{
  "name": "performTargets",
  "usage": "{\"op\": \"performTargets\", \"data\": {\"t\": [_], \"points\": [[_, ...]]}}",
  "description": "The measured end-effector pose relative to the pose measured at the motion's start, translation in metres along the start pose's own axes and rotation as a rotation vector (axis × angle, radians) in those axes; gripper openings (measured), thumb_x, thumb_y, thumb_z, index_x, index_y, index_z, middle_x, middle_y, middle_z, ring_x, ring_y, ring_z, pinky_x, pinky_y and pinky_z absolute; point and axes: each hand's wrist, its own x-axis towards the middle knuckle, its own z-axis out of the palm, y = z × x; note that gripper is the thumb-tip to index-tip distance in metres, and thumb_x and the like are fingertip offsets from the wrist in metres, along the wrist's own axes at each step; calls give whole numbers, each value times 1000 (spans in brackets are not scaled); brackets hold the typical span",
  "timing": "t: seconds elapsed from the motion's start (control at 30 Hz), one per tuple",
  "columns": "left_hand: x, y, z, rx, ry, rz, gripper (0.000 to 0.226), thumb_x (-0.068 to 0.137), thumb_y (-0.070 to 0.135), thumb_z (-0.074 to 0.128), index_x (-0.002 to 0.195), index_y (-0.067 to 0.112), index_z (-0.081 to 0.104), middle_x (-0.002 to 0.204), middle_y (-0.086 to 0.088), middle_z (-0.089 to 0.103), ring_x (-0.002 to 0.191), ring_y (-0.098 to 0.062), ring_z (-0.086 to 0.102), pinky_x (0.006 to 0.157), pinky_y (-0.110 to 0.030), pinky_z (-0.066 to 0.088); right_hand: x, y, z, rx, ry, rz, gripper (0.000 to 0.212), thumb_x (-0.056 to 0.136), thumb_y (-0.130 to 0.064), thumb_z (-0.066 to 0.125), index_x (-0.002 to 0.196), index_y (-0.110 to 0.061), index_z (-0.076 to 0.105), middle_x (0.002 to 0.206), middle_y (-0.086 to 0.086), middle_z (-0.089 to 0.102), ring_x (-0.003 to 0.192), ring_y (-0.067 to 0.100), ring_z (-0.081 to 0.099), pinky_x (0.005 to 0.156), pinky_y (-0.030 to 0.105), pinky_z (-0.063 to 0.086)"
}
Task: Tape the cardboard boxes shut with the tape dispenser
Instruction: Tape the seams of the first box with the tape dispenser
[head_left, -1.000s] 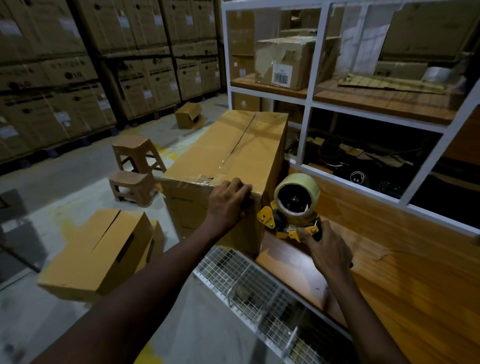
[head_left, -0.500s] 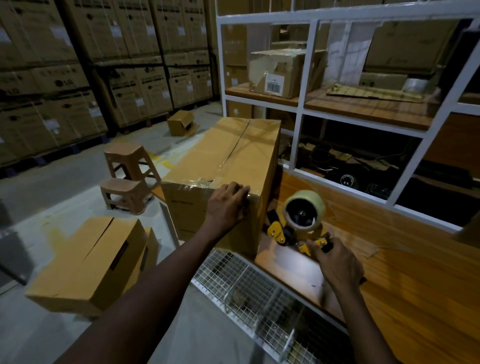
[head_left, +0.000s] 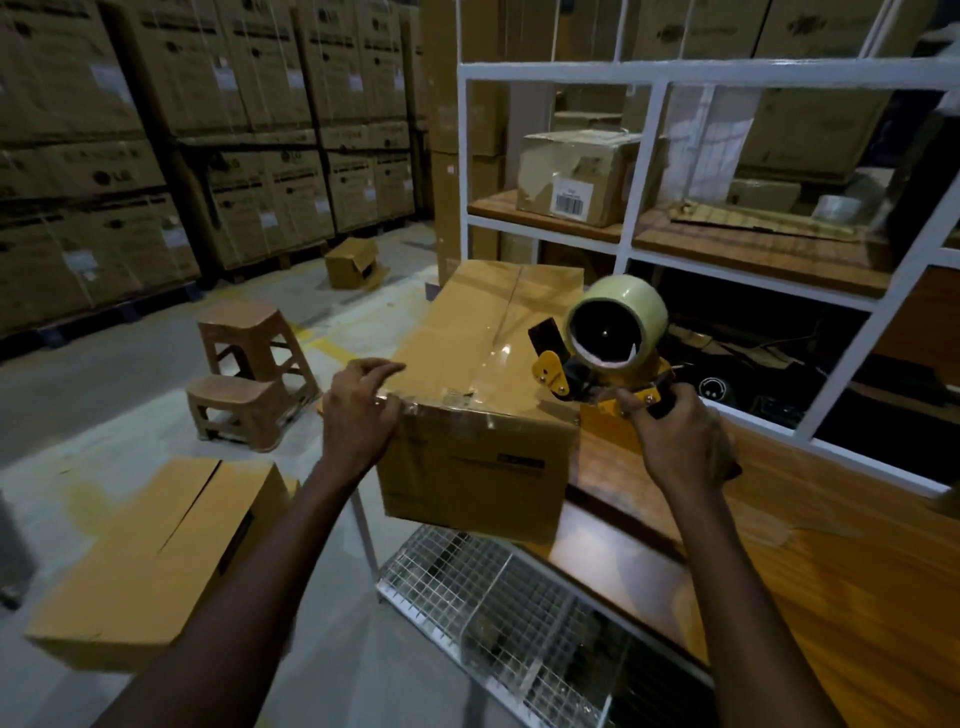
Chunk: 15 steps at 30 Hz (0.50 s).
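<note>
1 change: R hand lifted tape dispenser beside box.

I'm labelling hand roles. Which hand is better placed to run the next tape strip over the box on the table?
Right. The right hand grips the tape dispenser, raised by the near right corner of the box. The left hand holds no tool; it rests on the near left corner.
</note>
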Motion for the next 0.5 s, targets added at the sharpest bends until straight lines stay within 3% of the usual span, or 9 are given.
{"op": "performTargets", "data": {"t": [0.13,0.23,0.27,0.33,0.5], "points": [[8,-55,-11,-183,-46,-145,55,81,-12,49,127,15,63,121,-14,60,111,-28,57,94,-41,50,2,-52,26,-8,9,-42,66,80,-75,51,107,-16,61,100,14,67,102,37,59,87,47,44],[9,-85,-16,-381,-223,-260,72,80,-19,44,122,36,62,110,-10,68,95,-23,70,79,-45,59,0,-86,49,-10,2,-53,68,80,-73,51,112,-13,60,103,16,67,104,38,58,89,48,43],[7,-92,-15,-439,-271,-263,74,80,-19,46,118,42,62,103,-8,70,86,-20,72,74,-48,60,-1,-96,56,-9,1,-53,68,80,-73,50,111,-13,60,103,16,66,104,37,58,90,48,42],[4,-98,-12,-490,-339,-216,63,83,-14,55,120,36,63,93,-5,71,76,-16,72,71,-47,60,-4,-113,65,13,4,-52,71,77,-77,45,107,-14,60,99,14,67,102,37,59,90,49,43],[6,-102,4,-517,-351,-107,45,85,7,73,125,26,64,88,9,67,74,-6,70,67,-26,57,-9,-136,85,19,30,-36,72,78,-77,45,110,-13,59,101,16,66,102,38,58,89,51,44]]}}
